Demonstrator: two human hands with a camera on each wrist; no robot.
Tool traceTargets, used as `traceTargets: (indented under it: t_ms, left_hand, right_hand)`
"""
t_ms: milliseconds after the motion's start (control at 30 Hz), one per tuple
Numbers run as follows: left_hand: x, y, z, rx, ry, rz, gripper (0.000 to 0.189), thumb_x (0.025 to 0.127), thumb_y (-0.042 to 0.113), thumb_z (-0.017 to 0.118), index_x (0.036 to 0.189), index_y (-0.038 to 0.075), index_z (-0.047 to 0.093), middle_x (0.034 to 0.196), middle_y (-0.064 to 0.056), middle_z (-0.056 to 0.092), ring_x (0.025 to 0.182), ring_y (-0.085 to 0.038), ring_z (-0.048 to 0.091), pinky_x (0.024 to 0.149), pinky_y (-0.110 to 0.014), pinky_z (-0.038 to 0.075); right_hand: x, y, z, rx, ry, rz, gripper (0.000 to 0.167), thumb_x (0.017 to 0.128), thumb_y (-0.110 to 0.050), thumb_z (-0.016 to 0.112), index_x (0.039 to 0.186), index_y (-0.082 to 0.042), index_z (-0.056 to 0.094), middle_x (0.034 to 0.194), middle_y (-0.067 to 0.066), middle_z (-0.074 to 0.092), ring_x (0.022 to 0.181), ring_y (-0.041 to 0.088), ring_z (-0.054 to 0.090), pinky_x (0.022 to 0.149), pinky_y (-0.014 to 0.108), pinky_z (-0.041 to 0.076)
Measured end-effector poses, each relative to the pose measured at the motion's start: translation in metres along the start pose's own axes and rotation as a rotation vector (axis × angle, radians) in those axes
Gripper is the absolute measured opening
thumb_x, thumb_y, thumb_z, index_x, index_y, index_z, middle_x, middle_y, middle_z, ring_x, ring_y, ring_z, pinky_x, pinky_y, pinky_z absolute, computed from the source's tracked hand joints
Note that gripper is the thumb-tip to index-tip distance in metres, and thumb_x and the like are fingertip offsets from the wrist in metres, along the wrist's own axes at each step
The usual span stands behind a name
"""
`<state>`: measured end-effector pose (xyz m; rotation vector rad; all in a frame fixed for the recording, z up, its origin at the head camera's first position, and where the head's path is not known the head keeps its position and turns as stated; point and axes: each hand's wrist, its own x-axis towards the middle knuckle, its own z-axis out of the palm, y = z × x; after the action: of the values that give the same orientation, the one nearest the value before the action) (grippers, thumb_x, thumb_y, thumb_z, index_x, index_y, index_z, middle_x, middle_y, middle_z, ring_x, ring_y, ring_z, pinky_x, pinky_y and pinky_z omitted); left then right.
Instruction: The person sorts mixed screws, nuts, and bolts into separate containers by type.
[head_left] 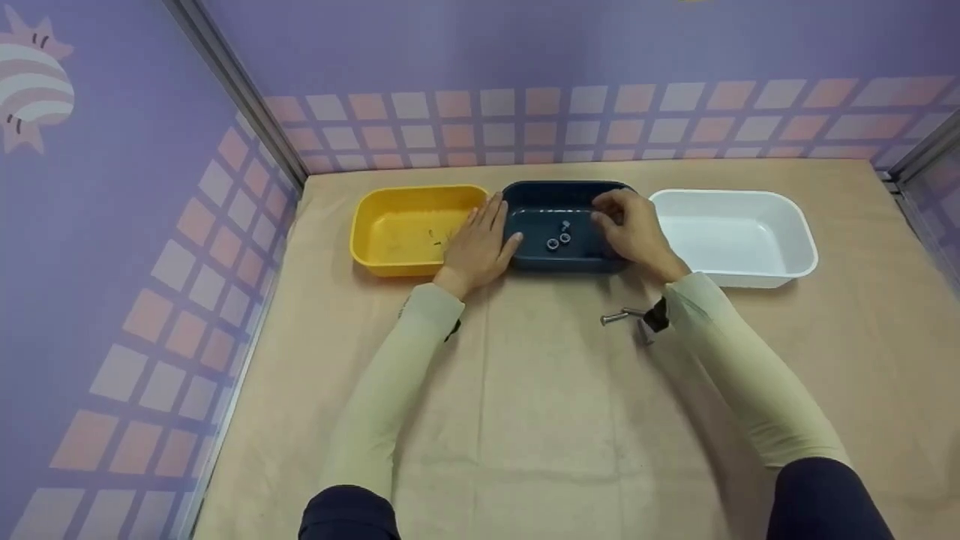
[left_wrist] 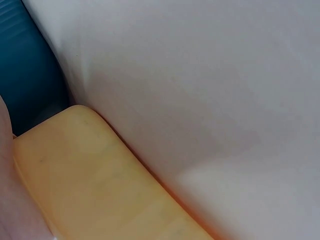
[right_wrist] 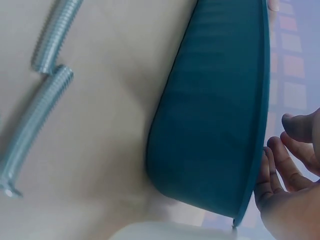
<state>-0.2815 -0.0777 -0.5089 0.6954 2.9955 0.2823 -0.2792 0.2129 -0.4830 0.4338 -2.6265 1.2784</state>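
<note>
My left hand (head_left: 480,244) rests with straight fingers across the adjoining rims of a yellow tray (head_left: 360,232) and a dark blue tray (head_left: 562,265). Over the blue tray's right end is my right hand (head_left: 634,229), its fingers loosely bent. In the right wrist view its thumb stands apart from the fingers (right_wrist: 282,162), with nothing visible between them. Small metal nuts (head_left: 553,244) lie on the blue tray's floor. Thin dark pieces (head_left: 435,238), too small to identify, are in the yellow tray. Metal bolts (head_left: 615,318) lie on the table below my right wrist.
A white tray (head_left: 731,277) stands right of the blue one. All three trays form a row near the back of the cloth-covered table (head_left: 547,405). Purple panels with pink and white squares (head_left: 540,97) border the back and sides.
</note>
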Motion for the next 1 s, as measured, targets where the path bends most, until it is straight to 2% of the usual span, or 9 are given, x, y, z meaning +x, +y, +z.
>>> traceTargets:
  t_ms: [300,500,667,833,1000]
  left_hand:
    - [0.0,0.0,-0.002,0.002,0.003,0.004,0.077,0.115,0.053,0.022,0.171,0.001,0.011,0.181,-0.014,0.002,0.168,-0.027,0.004,0.137,-0.04,0.001]
    - [0.002,-0.001,0.0,0.019,-0.013,-0.007,0.076,0.115,0.053,0.022,0.171,0.002,0.012,0.181,-0.013,0.001,0.168,-0.026,0.004,0.137,-0.039,0.001]
    - [0.001,-0.001,-0.002,0.024,0.0,0.012,0.076,0.115,0.052,0.022,0.17,0.0,0.015,0.181,-0.015,0.005,0.168,-0.028,0.007,0.137,-0.042,0.003]
    - [-0.001,0.0,-0.006,0.028,-0.002,0.01,0.077,0.115,0.054,0.024,0.17,0.0,0.017,0.181,-0.015,0.007,0.168,-0.029,0.01,0.137,-0.042,0.003]
    - [-0.001,0.003,-0.009,0.028,0.005,0.002,0.077,0.115,0.054,0.025,0.17,0.001,0.02,0.181,-0.015,0.009,0.168,-0.029,0.012,0.137,-0.042,0.004]
  right_hand:
    - [-0.005,0.0,-0.013,-0.015,0.007,0.018,0.022,0.101,0.0,0.068,0.121,0.01,0.071,0.111,0.024,0.072,0.093,0.026,0.063,0.077,0.018,0.045]
    - [-0.012,0.002,-0.025,-0.023,0.024,-0.014,0.022,0.101,0.0,0.069,0.119,0.011,0.072,0.109,0.026,0.071,0.09,0.025,0.063,0.074,0.013,0.043]
    - [-0.016,0.005,-0.037,-0.02,0.04,-0.041,0.022,0.1,0.001,0.07,0.118,0.012,0.071,0.11,0.027,0.071,0.095,0.029,0.066,0.073,0.014,0.045]
    - [-0.022,0.009,-0.05,-0.023,0.042,-0.031,0.023,0.101,-0.001,0.069,0.121,0.011,0.071,0.116,0.026,0.071,0.102,0.033,0.068,0.075,0.009,0.044]
    - [-0.028,0.013,-0.065,-0.037,0.069,-0.01,0.022,0.102,-0.003,0.068,0.12,0.009,0.072,0.116,0.025,0.071,0.102,0.03,0.068,0.075,0.01,0.045]
